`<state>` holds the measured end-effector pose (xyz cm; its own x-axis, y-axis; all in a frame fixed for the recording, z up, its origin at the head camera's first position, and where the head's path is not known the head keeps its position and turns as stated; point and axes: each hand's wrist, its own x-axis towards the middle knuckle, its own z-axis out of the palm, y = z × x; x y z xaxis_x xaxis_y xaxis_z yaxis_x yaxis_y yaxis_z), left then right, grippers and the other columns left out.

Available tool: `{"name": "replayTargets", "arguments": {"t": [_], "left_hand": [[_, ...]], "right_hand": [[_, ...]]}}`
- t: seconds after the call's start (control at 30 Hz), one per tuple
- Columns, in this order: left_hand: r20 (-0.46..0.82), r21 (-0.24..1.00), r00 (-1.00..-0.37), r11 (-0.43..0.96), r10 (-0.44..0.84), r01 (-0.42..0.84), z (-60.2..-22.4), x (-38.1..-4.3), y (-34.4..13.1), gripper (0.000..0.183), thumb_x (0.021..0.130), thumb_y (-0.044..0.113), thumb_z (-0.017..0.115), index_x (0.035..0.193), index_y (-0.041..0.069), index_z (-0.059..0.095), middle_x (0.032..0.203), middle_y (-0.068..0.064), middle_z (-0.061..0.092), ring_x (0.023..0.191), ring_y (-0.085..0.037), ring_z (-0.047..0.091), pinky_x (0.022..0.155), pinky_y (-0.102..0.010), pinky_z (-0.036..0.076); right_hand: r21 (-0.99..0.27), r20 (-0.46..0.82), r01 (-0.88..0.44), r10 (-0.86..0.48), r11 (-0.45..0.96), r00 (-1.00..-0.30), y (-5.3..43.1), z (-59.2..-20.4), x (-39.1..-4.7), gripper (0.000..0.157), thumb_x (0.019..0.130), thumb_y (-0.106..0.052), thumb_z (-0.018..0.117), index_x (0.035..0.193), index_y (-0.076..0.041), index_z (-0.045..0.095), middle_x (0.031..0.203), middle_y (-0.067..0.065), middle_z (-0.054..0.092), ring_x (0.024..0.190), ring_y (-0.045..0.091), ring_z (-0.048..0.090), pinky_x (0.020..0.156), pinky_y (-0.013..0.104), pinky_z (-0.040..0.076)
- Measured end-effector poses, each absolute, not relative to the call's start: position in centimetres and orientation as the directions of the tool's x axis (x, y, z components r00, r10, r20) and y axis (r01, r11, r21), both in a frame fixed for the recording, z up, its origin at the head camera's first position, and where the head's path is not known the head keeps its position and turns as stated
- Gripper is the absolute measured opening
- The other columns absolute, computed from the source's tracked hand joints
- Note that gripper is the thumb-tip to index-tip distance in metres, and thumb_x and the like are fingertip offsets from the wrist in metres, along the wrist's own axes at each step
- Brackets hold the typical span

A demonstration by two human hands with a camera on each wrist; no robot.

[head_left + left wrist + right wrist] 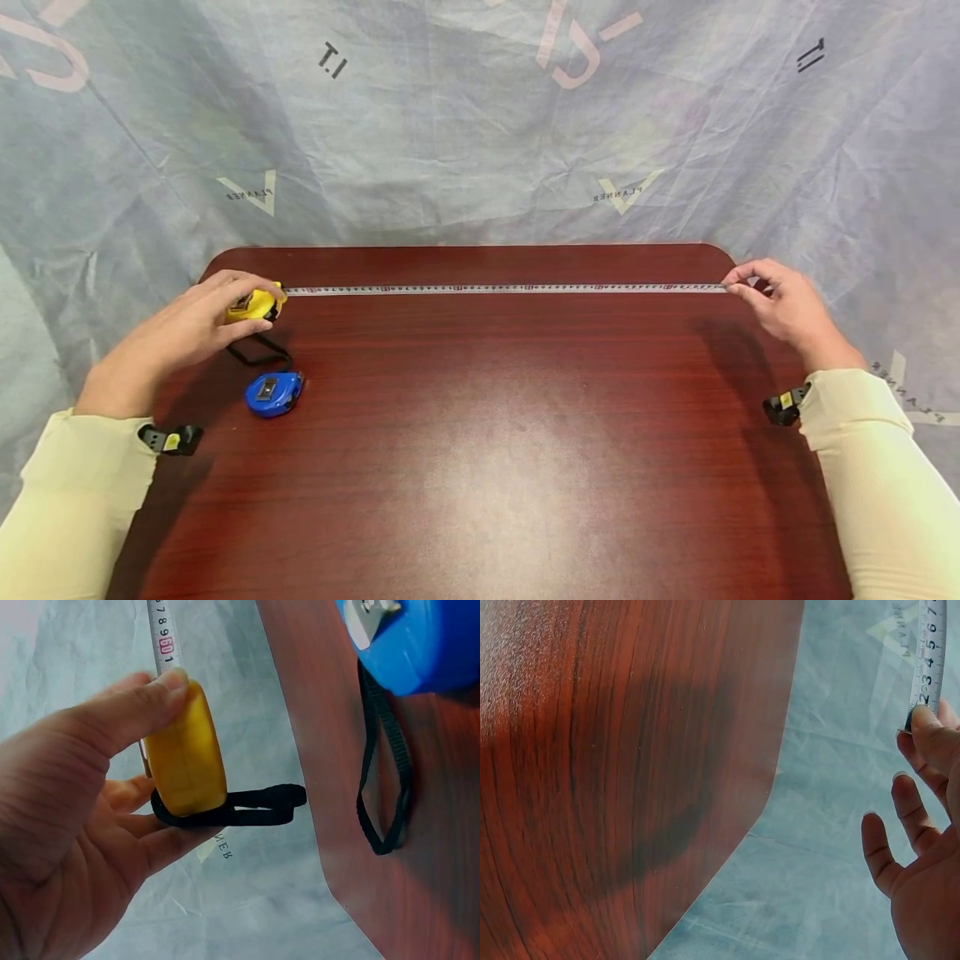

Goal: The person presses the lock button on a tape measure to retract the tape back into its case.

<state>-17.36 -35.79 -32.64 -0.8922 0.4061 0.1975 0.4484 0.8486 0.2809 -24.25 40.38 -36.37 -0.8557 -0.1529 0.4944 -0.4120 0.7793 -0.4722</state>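
My left hand (198,321) grips a yellow tape measure (258,306) near the table's far left corner, thumb on one side and fingers around the other. In the left wrist view, a black wrist strap (262,806) loops off the yellow case (187,754). From the case a white blade (480,289) stretches straight across to the right, with black numbers and red-boxed tens marks. Over by the far right corner, my right hand (787,304) pinches the blade's free end between thumb and forefinger; the other fingers are loosely bent in the right wrist view.
A blue tape measure (273,393) lies on the dark red wood table (480,433), just nearer than the left hand, its black strap (401,757) on the tabletop. Behind the table hangs a grey printed cloth (450,125). Small black cameras sit at both wrists.
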Motion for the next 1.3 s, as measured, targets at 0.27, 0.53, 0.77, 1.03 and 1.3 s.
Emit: {"name": "replayTargets", "arguments": {"t": [0.27, 0.53, 0.77, 1.03, 1.3], "left_hand": [[0.108, 0.345, -0.930, 0.864, 0.351, 0.366, -32.0, -17.6, -35.6, 0.070, 0.096, 0.024, 0.077, 0.156, 0.018, 0.040, 0.142, -0.021, 0.047, 0.111, -0.034, 0.051, 0.088, -0.054, 0.044], [0.139, 0.295, -0.921, 0.872, 0.364, 0.390, -32.4, -17.6, -36.0, 0.066, 0.092, 0.020, 0.081, 0.151, 0.010, 0.052, 0.132, -0.018, 0.053, 0.104, -0.027, 0.055, 0.079, -0.038, 0.047], [0.161, 0.292, -0.912, 0.864, 0.378, 0.410, -32.5, -17.7, -36.1, 0.064, 0.090, 0.018, 0.084, 0.148, 0.014, 0.057, 0.127, -0.015, 0.055, 0.105, -0.025, 0.052, 0.079, -0.037, 0.045], [0.145, 0.322, -0.915, 0.857, 0.375, 0.403, -32.2, -17.6, -35.9, 0.061, 0.090, 0.021, 0.084, 0.145, 0.017, 0.059, 0.124, -0.012, 0.054, 0.105, -0.023, 0.050, 0.077, -0.026, 0.044], [0.129, 0.332, -0.923, 0.861, 0.363, 0.386, -31.8, -17.3, -35.4, 0.061, 0.090, 0.024, 0.084, 0.145, 0.018, 0.059, 0.123, -0.011, 0.054, 0.103, -0.022, 0.050, 0.077, -0.029, 0.045]], "right_hand": [[-0.468, 0.487, -0.402, -0.150, 0.787, -0.861, 40.1, -36.3, -24.3, 0.011, 0.091, 0.003, 0.076, 0.098, -0.005, 0.073, 0.089, -0.023, 0.062, 0.072, -0.007, 0.050, 0.067, 0.010, 0.036], [-0.464, 0.464, -0.392, -0.159, 0.794, -0.872, 40.1, -36.1, -24.1, 0.008, 0.093, 0.000, 0.075, 0.099, -0.006, 0.073, 0.090, -0.025, 0.061, 0.073, -0.004, 0.051, 0.067, 0.012, 0.037], [-0.488, 0.449, -0.391, -0.159, 0.780, -0.879, 40.1, -36.0, -23.9, 0.007, 0.094, -0.001, 0.074, 0.099, -0.005, 0.073, 0.091, -0.027, 0.060, 0.074, -0.003, 0.052, 0.067, 0.011, 0.037], [-0.502, 0.501, -0.454, -0.181, 0.736, -0.846, 39.7, -36.2, -24.0, 0.013, 0.090, 0.008, 0.075, 0.097, -0.002, 0.073, 0.092, -0.021, 0.064, 0.076, -0.008, 0.052, 0.071, 0.008, 0.038], [-0.504, 0.532, -0.503, -0.206, 0.702, -0.821, 38.8, -36.1, -23.9, 0.014, 0.089, 0.011, 0.075, 0.097, -0.001, 0.073, 0.090, -0.015, 0.066, 0.078, -0.008, 0.053, 0.073, 0.008, 0.038]]}}
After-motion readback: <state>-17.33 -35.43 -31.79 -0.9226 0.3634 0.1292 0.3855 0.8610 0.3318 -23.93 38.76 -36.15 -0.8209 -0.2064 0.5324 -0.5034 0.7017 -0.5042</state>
